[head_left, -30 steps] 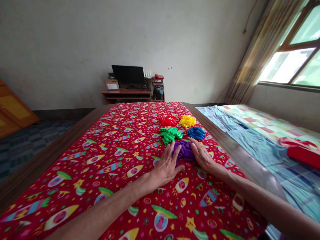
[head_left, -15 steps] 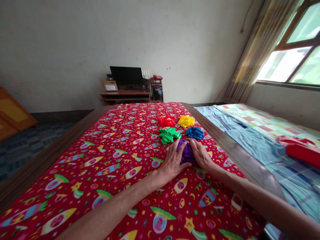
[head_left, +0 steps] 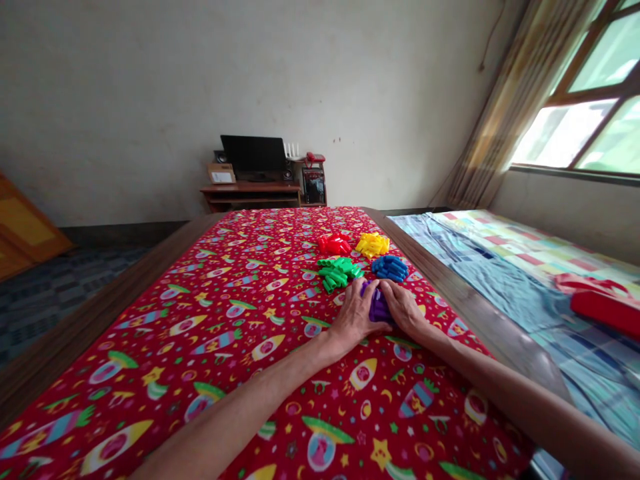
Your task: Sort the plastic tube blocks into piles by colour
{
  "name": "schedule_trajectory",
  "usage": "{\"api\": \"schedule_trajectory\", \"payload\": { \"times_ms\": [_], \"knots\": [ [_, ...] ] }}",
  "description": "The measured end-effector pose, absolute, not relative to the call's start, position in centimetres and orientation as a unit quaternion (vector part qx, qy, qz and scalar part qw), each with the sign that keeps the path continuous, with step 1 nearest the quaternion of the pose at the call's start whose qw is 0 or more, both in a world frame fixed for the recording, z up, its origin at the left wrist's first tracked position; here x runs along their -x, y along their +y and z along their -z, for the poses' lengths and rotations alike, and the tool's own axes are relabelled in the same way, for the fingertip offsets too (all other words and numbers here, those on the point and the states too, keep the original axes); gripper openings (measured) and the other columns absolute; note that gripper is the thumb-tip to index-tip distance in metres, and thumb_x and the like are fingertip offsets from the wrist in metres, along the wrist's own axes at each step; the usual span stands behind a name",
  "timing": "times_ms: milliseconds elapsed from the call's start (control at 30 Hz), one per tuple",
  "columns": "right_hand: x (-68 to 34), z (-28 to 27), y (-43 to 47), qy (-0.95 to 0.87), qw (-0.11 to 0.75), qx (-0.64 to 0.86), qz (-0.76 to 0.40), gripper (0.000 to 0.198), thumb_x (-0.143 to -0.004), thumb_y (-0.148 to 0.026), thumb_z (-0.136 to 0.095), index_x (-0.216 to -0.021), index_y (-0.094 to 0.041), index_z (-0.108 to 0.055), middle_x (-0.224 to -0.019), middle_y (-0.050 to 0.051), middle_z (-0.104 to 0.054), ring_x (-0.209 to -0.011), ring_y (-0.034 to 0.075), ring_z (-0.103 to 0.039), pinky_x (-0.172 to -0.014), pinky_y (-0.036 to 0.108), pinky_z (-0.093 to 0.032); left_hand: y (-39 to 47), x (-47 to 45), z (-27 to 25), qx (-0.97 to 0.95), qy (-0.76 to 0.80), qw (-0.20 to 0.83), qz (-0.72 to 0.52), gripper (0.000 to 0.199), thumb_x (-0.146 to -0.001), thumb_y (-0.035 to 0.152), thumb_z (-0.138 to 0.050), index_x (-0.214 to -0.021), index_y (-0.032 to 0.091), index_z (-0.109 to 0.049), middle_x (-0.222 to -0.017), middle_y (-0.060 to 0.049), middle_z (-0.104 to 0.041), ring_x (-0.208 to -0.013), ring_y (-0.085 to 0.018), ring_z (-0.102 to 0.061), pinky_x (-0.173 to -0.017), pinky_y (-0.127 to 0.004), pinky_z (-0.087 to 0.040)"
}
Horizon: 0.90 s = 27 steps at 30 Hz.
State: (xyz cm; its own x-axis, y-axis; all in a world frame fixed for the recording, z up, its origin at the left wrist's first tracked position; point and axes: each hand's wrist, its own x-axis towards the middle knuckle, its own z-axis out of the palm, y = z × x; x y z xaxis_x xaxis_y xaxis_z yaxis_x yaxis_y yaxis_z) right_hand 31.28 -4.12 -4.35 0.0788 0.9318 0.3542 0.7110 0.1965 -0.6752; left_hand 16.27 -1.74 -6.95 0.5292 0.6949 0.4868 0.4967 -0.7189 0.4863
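A pile of purple plastic tube-like pieces (head_left: 381,307) lies on the red rocket-patterned cloth (head_left: 280,327), pressed between my two hands. My left hand (head_left: 354,311) curves around its left side, fingers bent over it and thumb along the near edge. From the right, my right hand (head_left: 401,305) cups the same pile, its fingers close together. Both hands cover much of it. Just beyond are a heap of green tube-like pieces (head_left: 339,273) and a heap of blue ones (head_left: 390,268). Farther off sit a red heap (head_left: 335,243) and a yellow heap (head_left: 373,245).
The cloth covers a table with a dark wooden edge (head_left: 450,293). To the right is a bed (head_left: 515,267) bearing a red box-like object (head_left: 605,312). A desk (head_left: 255,189) with a monitor (head_left: 253,157) stands by the far wall.
My left hand has shifted slightly right, squeezing the purple pile into a narrower space against my right hand. The other coloured heaps stay in place on the cloth.
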Motion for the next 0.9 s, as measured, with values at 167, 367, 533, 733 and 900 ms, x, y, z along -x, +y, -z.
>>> {"api": "schedule_trajectory", "payload": {
  "times_ms": [167,367,533,733,900],
  "knots": [
    [-31.4,4.7,-3.5,-0.690,0.429,0.563,-0.152,0.047,-0.094,-0.047,-0.033,-0.110,-0.020,-0.067,-0.118,0.009,-0.068,-0.113,0.023,-0.061,-0.101,0.038,-0.043,-1.8,-16.0,7.7,-0.870,0.311,0.150,-0.351,0.101,-0.054,0.055,-0.085,-0.137,0.021,-0.037,-0.131,-0.017,-0.041,-0.130,-0.039,-0.038,-0.107,-0.061,-0.035],
    [-31.3,4.4,-2.5,-0.711,0.428,0.525,-0.189,0.050,-0.093,-0.051,-0.032,-0.100,-0.024,-0.073,-0.108,0.005,-0.072,-0.106,0.023,-0.065,-0.097,0.037,-0.047,-1.7,-15.2,6.9,-0.887,0.268,0.179,-0.330,0.106,-0.056,0.059,-0.083,-0.140,0.020,-0.031,-0.131,-0.017,-0.044,-0.130,-0.037,-0.041,-0.109,-0.058,-0.036],
    [-31.1,4.5,-2.7,-0.691,0.431,0.558,-0.159,0.051,-0.093,-0.050,-0.032,-0.094,-0.022,-0.074,-0.092,0.006,-0.074,-0.090,0.024,-0.068,-0.084,0.035,-0.052,-1.4,-15.2,6.7,-0.884,0.265,0.188,-0.337,0.106,-0.055,0.052,-0.086,-0.140,0.022,-0.030,-0.137,-0.016,-0.040,-0.133,-0.036,-0.039,-0.110,-0.056,-0.037],
    [-31.0,4.7,-2.7,-0.688,0.432,0.565,-0.145,0.044,-0.093,-0.046,-0.035,-0.112,-0.024,-0.068,-0.112,0.005,-0.071,-0.104,0.022,-0.065,-0.093,0.035,-0.048,-0.9,-15.8,6.8,-0.870,0.313,0.196,-0.328,0.112,-0.048,0.056,-0.087,-0.139,0.019,-0.032,-0.141,-0.020,-0.039,-0.136,-0.041,-0.035,-0.109,-0.061,-0.033],
    [-31.2,4.8,-2.3,-0.669,0.405,0.603,-0.158,0.050,-0.092,-0.051,-0.031,-0.089,-0.021,-0.070,-0.080,0.005,-0.071,-0.082,0.023,-0.066,-0.079,0.034,-0.050,-0.4,-16.0,6.3,-0.870,0.304,0.186,-0.342,0.101,-0.052,0.047,-0.088,-0.135,0.020,-0.038,-0.130,-0.016,-0.051,-0.125,-0.036,-0.048,-0.105,-0.055,-0.040]
  ]
}}
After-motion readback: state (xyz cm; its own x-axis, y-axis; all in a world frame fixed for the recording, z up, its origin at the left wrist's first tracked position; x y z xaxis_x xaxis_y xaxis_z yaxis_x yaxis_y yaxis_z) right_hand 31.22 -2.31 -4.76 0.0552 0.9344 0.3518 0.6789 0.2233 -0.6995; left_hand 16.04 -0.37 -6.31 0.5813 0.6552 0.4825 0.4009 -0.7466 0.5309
